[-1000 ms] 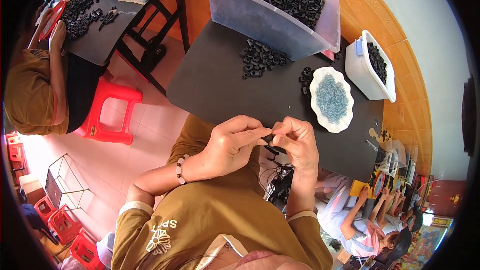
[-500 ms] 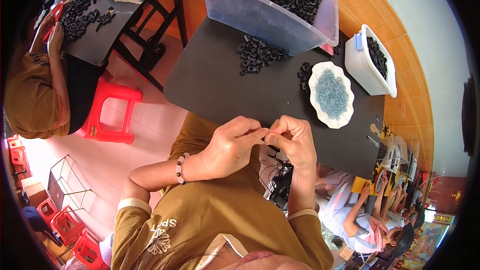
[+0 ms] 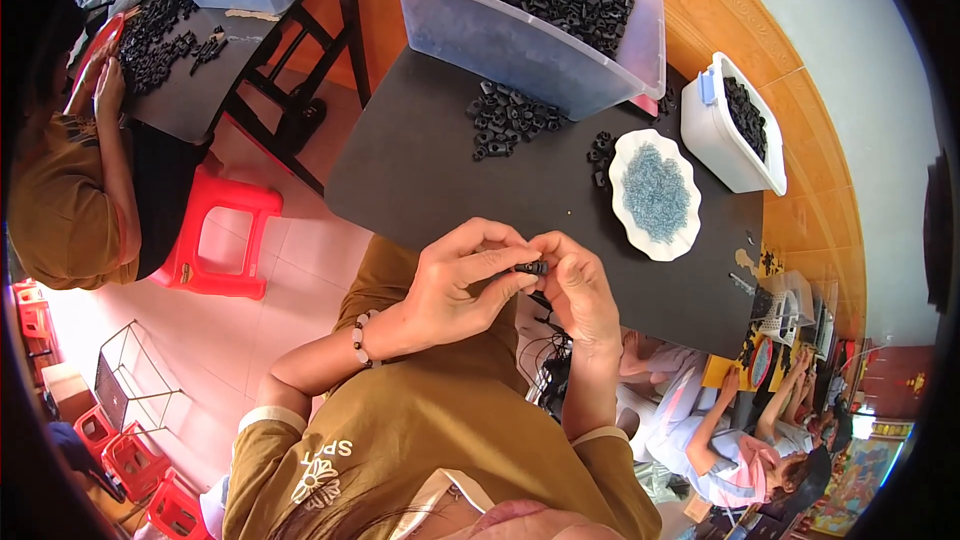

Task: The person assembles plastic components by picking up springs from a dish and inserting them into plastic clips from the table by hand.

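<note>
My left hand pinches a small black plastic part between thumb and fingers, just beyond the table's near edge. My right hand is closed in against the part's right end, its thumb raised and its fingers curled behind; their exact contact is partly hidden. Beyond my hands, a white scalloped dish holds many tiny pale-blue clear pieces. A loose pile of similar black parts lies on the dark table, with a smaller group beside the dish.
A large clear bin full of black parts stands at the back. A white tub with more parts is at right. At left, another person works at a second table near a red stool. More people sit at lower right.
My fingers have spread apart from a tight pinch, and the black part now shows between them. My right thumb has lifted. The view has shifted slightly.
</note>
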A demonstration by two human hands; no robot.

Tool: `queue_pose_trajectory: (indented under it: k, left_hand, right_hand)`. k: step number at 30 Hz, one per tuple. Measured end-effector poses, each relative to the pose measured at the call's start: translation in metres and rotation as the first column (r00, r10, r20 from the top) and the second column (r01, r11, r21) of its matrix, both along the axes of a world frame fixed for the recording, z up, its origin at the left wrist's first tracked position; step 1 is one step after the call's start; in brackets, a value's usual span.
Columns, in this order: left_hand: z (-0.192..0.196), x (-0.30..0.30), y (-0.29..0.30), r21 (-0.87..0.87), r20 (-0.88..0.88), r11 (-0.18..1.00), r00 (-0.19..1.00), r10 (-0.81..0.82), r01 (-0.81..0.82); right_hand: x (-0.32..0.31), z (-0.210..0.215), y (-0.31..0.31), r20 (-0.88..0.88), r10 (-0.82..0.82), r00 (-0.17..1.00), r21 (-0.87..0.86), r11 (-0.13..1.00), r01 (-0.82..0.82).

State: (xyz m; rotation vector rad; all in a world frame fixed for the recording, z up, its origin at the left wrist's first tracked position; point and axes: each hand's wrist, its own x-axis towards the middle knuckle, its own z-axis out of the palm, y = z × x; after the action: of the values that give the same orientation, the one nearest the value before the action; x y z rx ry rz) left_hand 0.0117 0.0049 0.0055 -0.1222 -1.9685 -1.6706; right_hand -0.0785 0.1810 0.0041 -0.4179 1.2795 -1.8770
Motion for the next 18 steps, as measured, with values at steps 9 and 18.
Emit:
queue_pose_trajectory:
  k: [9,18]
  left_hand:
    - [-0.001,0.000,0.003,-0.169,-0.078,0.985,0.997,0.012,-0.025]
    - [0.005,0.001,0.005,-0.251,-0.066,0.968,0.997,-0.044,0.026]
  right_hand:
    - [0.010,-0.009,-0.003,0.072,0.026,0.997,-0.119,0.993,-0.017]
    - [0.018,-0.011,0.004,0.119,0.017,0.993,-0.180,0.984,0.005]
